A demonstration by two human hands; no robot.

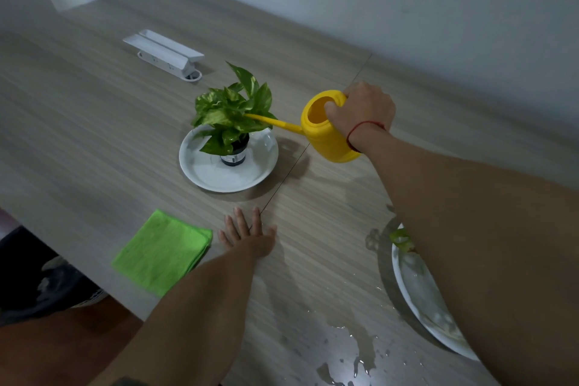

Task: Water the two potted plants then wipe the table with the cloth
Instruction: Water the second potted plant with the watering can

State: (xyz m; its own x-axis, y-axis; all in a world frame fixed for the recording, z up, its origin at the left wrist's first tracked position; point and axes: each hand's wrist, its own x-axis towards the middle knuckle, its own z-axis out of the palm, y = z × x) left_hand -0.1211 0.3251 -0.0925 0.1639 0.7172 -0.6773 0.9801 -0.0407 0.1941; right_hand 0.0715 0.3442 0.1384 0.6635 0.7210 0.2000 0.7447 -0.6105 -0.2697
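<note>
The right hand [363, 110] holds the yellow plastic watering can [326, 131]. Its fingers are curled round the handle at the top. The can is tipped to the left, and its thin spout pokes into the small green leafy plant in a dark pot [233, 122]. That pot stands on a round white plate [228, 177] in the middle of the grey wooden table [94, 135]. So the step in hand looks like watering this plant. I cannot tell if water is coming out.

The left hand [247, 235] lies flat on the table, near that plate. Its fingers are straight and a bit spread, and it holds nothing. Just left of it, by the near edge, lies the folded bright green cloth [163, 251].

The second plant is at the near right. The right arm hides most of it. Only a bit of leaf [401, 238] and part of its own white plate [413, 288] show. That plate looks wet, so I think this one is done.

A puddle of water [344, 354] shines on the table close by. Next, the can must go down somewhere out of the way. Then a hand must pick up the cloth and wipe. The two plates sit in the wiping path. A white plastic socket box [166, 52] sits far off to the left.
</note>
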